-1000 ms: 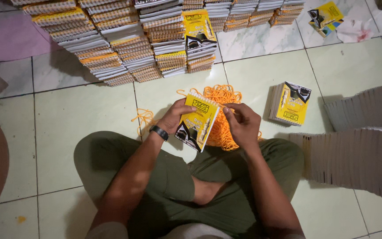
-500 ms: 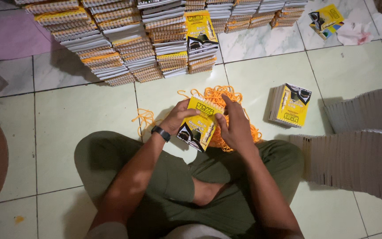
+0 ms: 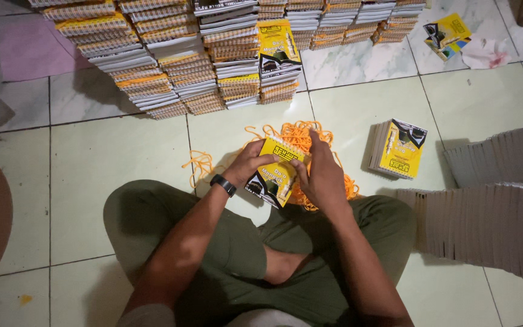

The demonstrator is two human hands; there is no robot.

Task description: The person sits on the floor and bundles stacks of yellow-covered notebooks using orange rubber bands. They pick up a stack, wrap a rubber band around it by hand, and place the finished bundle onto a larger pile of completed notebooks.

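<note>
Sitting cross-legged on the pale tiled floor (image 3: 122, 157), a person in olive trousers is holding a small yellow booklet (image 3: 273, 171) with a black lower corner and a wire spiral along its top edge, tilted just above the knees. The left hand (image 3: 246, 165), a black watch (image 3: 223, 184) on its wrist, is gripping the booklet's left edge with curled fingers; the right hand (image 3: 322, 175) is pressing flat against its right side, fingers together and pointing up. Behind the booklet a loose tangle of thin orange cord (image 3: 298, 136) is lying on the floor. A short stack of matching booklets (image 3: 398, 148) is resting just to the right, and tall rows of spiral-bound booklets (image 3: 171, 66) are lining the far edge. Fanned grey cardboard sheets (image 3: 479, 218) are spreading at the right.
</note>
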